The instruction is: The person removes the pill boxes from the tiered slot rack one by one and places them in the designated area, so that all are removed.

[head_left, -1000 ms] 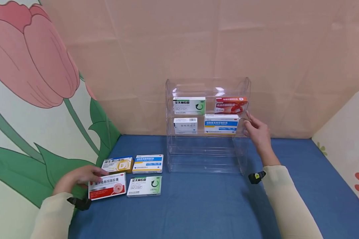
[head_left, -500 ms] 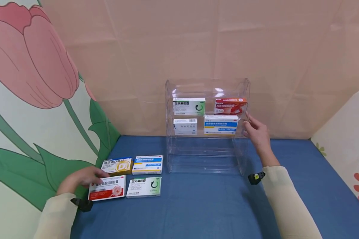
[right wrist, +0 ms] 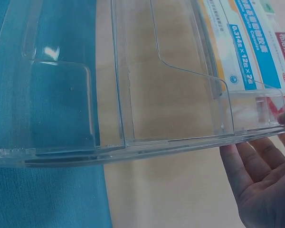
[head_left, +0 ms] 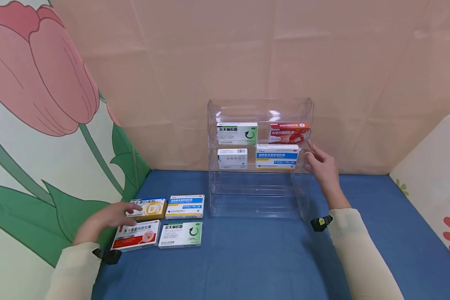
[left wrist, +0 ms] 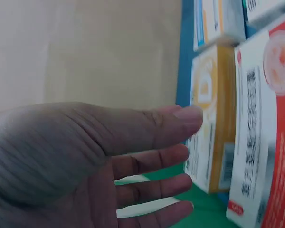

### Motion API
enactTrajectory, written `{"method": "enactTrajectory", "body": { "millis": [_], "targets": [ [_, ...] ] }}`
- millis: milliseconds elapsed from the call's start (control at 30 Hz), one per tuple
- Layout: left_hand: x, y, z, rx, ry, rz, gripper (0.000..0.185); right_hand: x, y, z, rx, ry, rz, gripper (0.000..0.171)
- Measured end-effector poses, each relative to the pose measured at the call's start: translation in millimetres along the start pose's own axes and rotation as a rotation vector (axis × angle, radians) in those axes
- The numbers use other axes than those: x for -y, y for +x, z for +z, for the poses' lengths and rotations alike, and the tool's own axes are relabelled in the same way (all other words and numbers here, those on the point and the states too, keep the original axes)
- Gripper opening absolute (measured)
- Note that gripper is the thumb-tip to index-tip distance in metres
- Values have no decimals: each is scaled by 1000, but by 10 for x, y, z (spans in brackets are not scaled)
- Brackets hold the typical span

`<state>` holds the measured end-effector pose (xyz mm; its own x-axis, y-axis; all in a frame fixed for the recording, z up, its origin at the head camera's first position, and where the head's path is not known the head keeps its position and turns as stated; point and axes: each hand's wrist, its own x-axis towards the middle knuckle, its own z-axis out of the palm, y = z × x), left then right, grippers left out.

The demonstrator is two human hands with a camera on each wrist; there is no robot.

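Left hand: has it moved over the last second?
Yes. The left hand has slid right, off the red-and-white box and onto the yellow D3 box, which has not shifted.

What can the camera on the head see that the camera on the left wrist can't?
Only the head view shows the clear rack with four boxes on its shelves, the right hand at its right edge, and the green-and-white box on the blue table. Only the left wrist view shows the left hand's fingers up close, straight and spread, with the fingertips at the yellow box's end. Both show the left hand, the yellow box and the red-and-white box.
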<state>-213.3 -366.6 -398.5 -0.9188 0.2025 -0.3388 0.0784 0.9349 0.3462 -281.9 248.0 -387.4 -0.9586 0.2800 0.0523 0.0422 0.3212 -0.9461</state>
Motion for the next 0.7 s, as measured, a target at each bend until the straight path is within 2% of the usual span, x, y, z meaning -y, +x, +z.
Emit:
{"method": "enactTrajectory", "body": {
  "millis": [400,700],
  "targets": [
    [-583,126,48,-134,39,90,47,8,6,6,-1,16,-8,53],
    [-1059,229,112,-176,4,176,44,-9,6,-1,5,18,-11,54]
  ]
}}
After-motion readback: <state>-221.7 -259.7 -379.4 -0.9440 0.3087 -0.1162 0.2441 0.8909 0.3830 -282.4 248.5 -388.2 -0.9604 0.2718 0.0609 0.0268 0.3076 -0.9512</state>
